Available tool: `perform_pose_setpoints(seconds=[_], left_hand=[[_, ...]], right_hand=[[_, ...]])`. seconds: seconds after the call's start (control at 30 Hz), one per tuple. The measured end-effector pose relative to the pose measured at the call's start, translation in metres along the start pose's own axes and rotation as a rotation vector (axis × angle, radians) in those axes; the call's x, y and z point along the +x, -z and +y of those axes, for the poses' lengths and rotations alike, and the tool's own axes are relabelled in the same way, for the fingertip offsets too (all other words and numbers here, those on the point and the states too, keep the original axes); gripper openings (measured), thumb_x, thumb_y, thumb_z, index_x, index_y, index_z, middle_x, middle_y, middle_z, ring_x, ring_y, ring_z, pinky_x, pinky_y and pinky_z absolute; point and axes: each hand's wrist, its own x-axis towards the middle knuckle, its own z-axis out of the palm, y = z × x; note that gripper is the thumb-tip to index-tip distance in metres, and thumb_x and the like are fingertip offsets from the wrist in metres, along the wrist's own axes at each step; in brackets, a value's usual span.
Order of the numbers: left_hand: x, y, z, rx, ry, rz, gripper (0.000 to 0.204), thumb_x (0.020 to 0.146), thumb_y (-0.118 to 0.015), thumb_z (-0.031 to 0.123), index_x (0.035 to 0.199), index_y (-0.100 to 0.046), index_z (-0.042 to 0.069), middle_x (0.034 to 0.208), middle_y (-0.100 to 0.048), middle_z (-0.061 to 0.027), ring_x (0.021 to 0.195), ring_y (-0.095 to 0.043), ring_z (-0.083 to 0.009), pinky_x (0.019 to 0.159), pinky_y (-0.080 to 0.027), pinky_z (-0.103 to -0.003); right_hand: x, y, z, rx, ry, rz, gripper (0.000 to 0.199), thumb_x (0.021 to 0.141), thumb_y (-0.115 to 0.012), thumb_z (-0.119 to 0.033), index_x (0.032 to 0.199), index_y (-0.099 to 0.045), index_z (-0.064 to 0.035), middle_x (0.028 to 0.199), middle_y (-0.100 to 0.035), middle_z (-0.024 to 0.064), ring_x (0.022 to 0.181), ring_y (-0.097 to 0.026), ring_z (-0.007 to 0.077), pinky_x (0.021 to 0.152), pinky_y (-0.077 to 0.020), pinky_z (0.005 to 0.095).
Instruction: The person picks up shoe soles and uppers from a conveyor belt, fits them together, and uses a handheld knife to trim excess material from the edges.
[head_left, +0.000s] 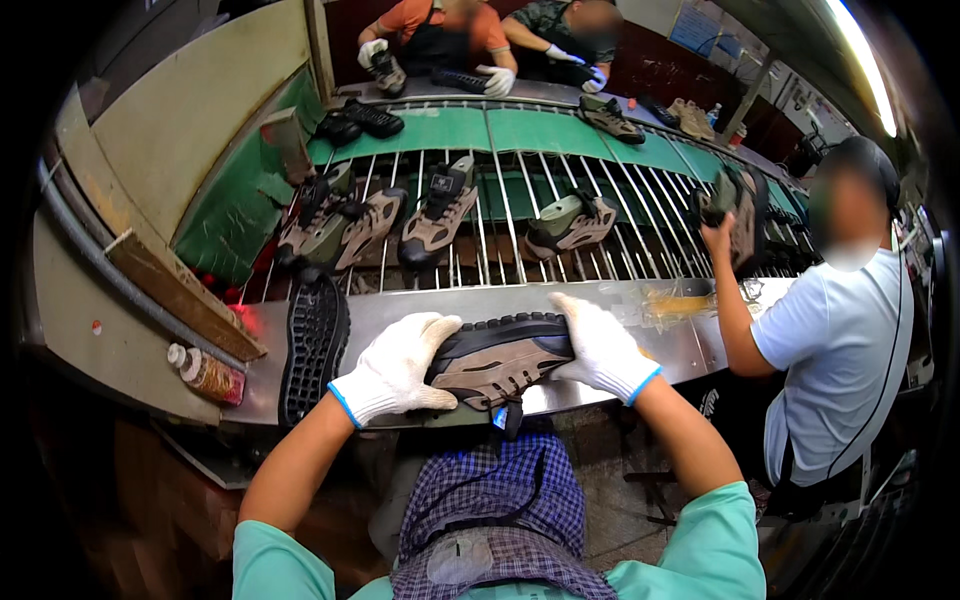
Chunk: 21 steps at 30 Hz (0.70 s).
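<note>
A brown and black hiking shoe [495,365] lies on its side between my gloved hands, its lugged sole edge facing away from me and its laces toward me. My left hand [402,368] grips one end of it, fingers curled round. At the other end my right hand [600,350] is closed on the shoe, thumb pointing up along the sole. The shoe is held just over the metal ledge [385,310] in front of me. Left of my left hand, a loose black outsole [316,350] rests on that ledge, tread up.
Several shoes, one a brown shoe [440,212], sit on the metal rod rack [490,250] beyond the ledge. A bottle [207,373] stands at left by a wooden board [185,290]. A co-worker in white [835,330] holds a shoe at right; two more people work across the green belt [450,130].
</note>
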Motion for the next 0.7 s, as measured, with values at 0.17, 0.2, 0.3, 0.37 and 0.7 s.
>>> perform_pose_setpoints(seconds=[0.17, 0.2, 0.3, 0.37, 0.7], left_hand=[[-0.001, -0.013, 0.002, 0.114, -0.109, 0.232, 0.101, 0.061, -0.099, 0.034, 0.147, -0.056, 0.002, 0.147, -0.058, -0.0223, 0.141, -0.054, -0.0451, 0.12, -0.045, -0.052], [-0.012, -0.022, 0.003, 0.195, -0.103, 0.326, 0.1, 0.061, -0.098, 0.033, 0.147, -0.057, 0.002, 0.148, -0.058, -0.0224, 0.142, -0.053, -0.0457, 0.121, -0.045, -0.054], [-0.044, -0.047, -0.003, 0.17, 0.028, 0.467, 0.089, 0.07, -0.092, 0.03, 0.147, -0.056, 0.002, 0.149, -0.057, -0.0239, 0.14, -0.055, -0.0483, 0.119, -0.047, -0.055], [-0.057, -0.063, -0.012, 0.126, 0.137, 0.462, 0.079, 0.075, -0.089, 0.03, 0.143, -0.059, 0.002, 0.144, -0.06, -0.0247, 0.138, -0.057, -0.0481, 0.115, -0.049, -0.054], [-0.069, -0.081, -0.03, 0.14, 0.257, 0.529, 0.044, 0.076, -0.085, 0.025, 0.111, -0.072, 0.003, 0.117, -0.07, -0.0195, 0.115, -0.066, -0.0435, 0.103, -0.054, -0.053]], right_hand=[[-0.013, -0.002, 0.0, 0.052, -0.047, 0.033, 0.08, 0.066, -0.097, -0.021, 0.135, -0.06, -0.0054, 0.123, -0.069, 0.0234, 0.116, -0.069, 0.0434, 0.102, -0.0564, 0.0495], [-0.014, 0.0, 0.003, 0.049, -0.008, 0.084, 0.078, 0.066, -0.097, -0.021, 0.133, -0.061, -0.0053, 0.121, -0.069, 0.0232, 0.114, -0.07, 0.0432, 0.101, -0.0568, 0.0499], [0.0, 0.048, 0.034, -0.009, 0.111, 0.221, 0.062, 0.066, -0.095, -0.018, 0.12, -0.07, -0.0052, 0.106, -0.074, 0.02, 0.099, -0.072, 0.0443, 0.09, -0.0588, 0.0519], [-0.005, 0.091, 0.086, -0.286, 0.201, 0.405, 0.051, 0.073, -0.09, -0.016, 0.118, -0.07, -0.0053, 0.105, -0.075, 0.019, 0.096, -0.072, 0.043, 0.088, -0.0587, 0.0515], [0.026, 0.098, 0.213, -0.099, -0.6, 0.511, 0.065, 0.088, -0.083, -0.036, 0.141, -0.062, -0.0052, 0.136, -0.065, 0.0256, 0.123, -0.066, 0.0437, 0.109, -0.0519, 0.0488]])
